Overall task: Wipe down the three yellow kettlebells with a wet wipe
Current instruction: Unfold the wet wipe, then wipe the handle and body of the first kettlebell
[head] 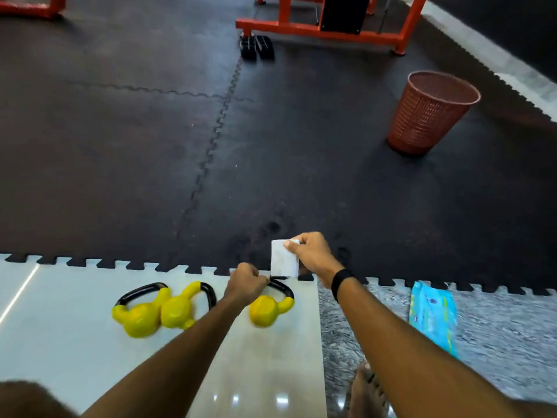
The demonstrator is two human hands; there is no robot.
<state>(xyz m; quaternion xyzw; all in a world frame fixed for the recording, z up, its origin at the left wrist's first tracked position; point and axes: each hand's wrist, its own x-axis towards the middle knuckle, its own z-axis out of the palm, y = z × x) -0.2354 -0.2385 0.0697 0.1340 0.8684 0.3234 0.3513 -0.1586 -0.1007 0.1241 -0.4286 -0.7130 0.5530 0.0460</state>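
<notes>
Two hands are raised over the floor tiles. The right hand (pixel 310 254) pinches a white wipe (pixel 283 257) by its upper corner between thumb and fingers, so the folded sheet hangs down flat just beyond the near edge of the dark mat (pixel 271 146). The left hand (pixel 245 283) is curled, its fingertips drawn together at the wipe's lower left corner; it seems to pinch that corner, though blur makes the contact hard to judge. A black band (pixel 342 280) circles the right wrist.

Three yellow kettlebells lie on the pale tile (pixel 60 327) below the hands, all tipped on their sides with black handles pointing toward the mat. The left kettlebell (pixel 138 318) and the middle kettlebell (pixel 177 312) touch each other. The right kettlebell (pixel 266 310) lies apart from them, directly under the left hand, partly hidden by that forearm.

One blue wipe pack (pixel 434 315) lies on the grey speckled floor to the right. One red mesh bin (pixel 428 113) stands upright on the mat, well apart from the kettlebells
</notes>
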